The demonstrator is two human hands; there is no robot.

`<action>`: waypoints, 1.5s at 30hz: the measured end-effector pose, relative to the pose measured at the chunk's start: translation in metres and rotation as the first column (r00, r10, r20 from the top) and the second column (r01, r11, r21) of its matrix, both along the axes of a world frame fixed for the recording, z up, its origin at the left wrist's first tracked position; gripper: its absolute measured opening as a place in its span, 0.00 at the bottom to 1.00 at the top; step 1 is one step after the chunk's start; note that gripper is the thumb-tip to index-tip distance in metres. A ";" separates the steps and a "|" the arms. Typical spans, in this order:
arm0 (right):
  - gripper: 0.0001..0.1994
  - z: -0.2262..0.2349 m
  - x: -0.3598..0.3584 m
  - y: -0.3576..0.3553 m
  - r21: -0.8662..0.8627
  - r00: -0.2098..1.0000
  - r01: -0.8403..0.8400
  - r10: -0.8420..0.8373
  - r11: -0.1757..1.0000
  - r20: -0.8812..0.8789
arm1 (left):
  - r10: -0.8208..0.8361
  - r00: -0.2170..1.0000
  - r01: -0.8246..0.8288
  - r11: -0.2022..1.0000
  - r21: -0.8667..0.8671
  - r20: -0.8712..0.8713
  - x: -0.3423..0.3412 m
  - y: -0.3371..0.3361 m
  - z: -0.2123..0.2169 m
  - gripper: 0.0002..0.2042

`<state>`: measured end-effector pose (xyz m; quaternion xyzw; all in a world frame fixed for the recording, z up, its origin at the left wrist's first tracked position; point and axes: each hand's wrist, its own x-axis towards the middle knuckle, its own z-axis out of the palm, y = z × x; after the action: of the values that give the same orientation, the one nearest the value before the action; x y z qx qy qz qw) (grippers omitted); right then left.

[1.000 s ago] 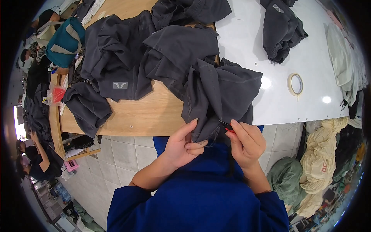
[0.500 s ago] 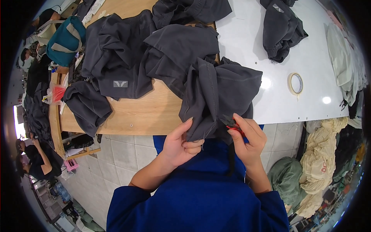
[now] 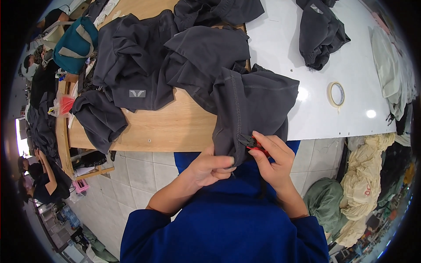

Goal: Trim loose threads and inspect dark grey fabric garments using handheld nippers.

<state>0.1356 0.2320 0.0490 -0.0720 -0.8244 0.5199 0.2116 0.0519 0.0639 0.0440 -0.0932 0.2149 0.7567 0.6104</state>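
Observation:
A dark grey garment point(image 3: 265, 103) hangs over the table's near edge toward my body, its stitched seam running down the front. My left hand point(image 3: 209, 170) pinches the lower end of that seam between thumb and fingers. In my right hand point(image 3: 277, 158) is a pair of thread snips point(image 3: 249, 141) with dark blades and red handles. The blades point left and lie against or just above the cloth beside the seam; I cannot tell if they touch it. Part of the handles is hidden by my fingers.
More dark grey garments point(image 3: 131, 65) lie across the wooden table point(image 3: 175, 131). On the white tabletop point(image 3: 272, 48) are a tape roll point(image 3: 336, 94) and another garment point(image 3: 322, 37). Cream cloth bundles point(image 3: 362, 184) stand at right, a teal bag point(image 3: 79, 48) at far left. Other people point(image 3: 46, 175) sit at left.
The snips have moved left and slightly down, up to the seam. My left hand has shifted a little right and down, its thumb now over the cloth, and the seam hangs straighter.

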 end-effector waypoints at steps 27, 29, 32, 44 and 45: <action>0.19 0.000 0.002 0.000 0.082 0.997 0.046 -0.040 0.996 -0.070 | 0.129 0.991 -0.133 0.985 -0.108 -0.041 -0.003 0.015 0.007 0.06; 0.19 0.001 0.001 0.000 0.094 0.996 0.048 -0.039 0.994 -0.086 | 0.120 0.991 -0.125 0.985 -0.115 -0.052 -0.003 0.016 0.008 0.06; 0.19 0.001 0.000 0.000 0.114 0.994 0.069 -0.059 0.991 -0.092 | 0.107 0.992 -0.113 0.989 -0.097 -0.067 -0.003 0.016 0.007 0.06; 0.17 -0.001 -0.001 -0.001 0.176 0.985 0.099 -0.070 0.979 -0.161 | 0.065 0.995 -0.074 0.989 -0.129 -0.074 -0.005 0.019 0.015 0.04; 0.17 -0.001 -0.001 -0.001 0.174 0.984 0.099 -0.070 0.980 -0.165 | 0.066 0.995 -0.075 0.989 -0.128 -0.072 -0.005 0.018 0.015 0.04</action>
<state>0.1345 0.2312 0.0480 -0.0458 -0.8453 0.4371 0.3039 0.0471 0.0823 0.0592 -0.1148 0.2808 0.7648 0.5684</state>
